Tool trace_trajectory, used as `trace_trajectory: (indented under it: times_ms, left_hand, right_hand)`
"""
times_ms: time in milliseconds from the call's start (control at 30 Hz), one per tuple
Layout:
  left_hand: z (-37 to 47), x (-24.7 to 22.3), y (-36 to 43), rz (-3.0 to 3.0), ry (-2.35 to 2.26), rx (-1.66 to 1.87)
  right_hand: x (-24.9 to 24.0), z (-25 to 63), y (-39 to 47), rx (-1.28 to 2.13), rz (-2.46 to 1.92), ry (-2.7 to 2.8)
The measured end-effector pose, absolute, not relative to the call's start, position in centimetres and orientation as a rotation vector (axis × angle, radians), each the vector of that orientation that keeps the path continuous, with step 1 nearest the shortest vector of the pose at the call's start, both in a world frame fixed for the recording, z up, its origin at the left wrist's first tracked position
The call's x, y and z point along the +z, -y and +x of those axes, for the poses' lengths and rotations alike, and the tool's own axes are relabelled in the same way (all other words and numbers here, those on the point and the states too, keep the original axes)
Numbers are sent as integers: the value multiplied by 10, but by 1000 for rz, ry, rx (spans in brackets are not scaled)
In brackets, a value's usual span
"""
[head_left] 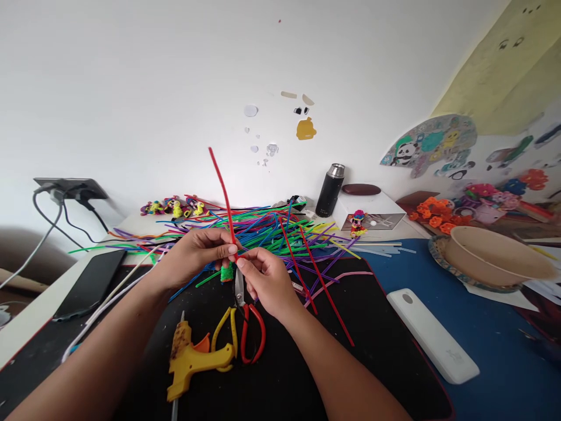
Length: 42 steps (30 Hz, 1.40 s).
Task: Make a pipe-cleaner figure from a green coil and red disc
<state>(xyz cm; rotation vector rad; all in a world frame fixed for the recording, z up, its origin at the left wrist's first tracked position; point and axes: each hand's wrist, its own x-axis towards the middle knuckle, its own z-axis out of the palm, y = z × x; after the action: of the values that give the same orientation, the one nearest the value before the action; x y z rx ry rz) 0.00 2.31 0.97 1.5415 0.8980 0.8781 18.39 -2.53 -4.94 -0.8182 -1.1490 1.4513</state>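
Note:
A red pipe cleaner (224, 190) stands up from my two hands, its top end leaning slightly left. Thumb and fingers of my left hand (210, 248) pinch it near its lower end. Just below and to the right, my right hand (265, 278) pinches the bottom end of the same stem. Under the hands lie scissors (253, 336) with red handles, their blades partly hidden by my fingers. Beside them are yellow-handled pliers (234, 333), partly covered by a yellow glue gun (188, 362). A small green fuzzy piece (227, 273) sits just behind the hands.
A heap of coloured pipe cleaners (263, 228) spreads along the wall; two red stems (326, 286) reach onto the black mat (363, 351). A phone (90, 285) lies left. A black flask (330, 190), white box (372, 213), white power bank (432, 333) and beige bowl (499, 251) stand right.

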Motion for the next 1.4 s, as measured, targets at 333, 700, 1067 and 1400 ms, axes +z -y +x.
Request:
trace_trajectory:
  times_ms: [333,700,1067,1400]
  left_hand:
    - [3,8,-25,1503,-854,919]
    - [-2,3,-27,1542,-882,919]
    - [2,10,-23,1555,-935,862]
    - [0,4,-27,1432,-837,969]
  right_hand:
    - [-47,185,23,1393,-820,999]
    - [-48,187,23,1386,-882,1047]
    - [-49,186,29,1180,-982,1374]
    - [-46,186,27,1320,-882,1150]
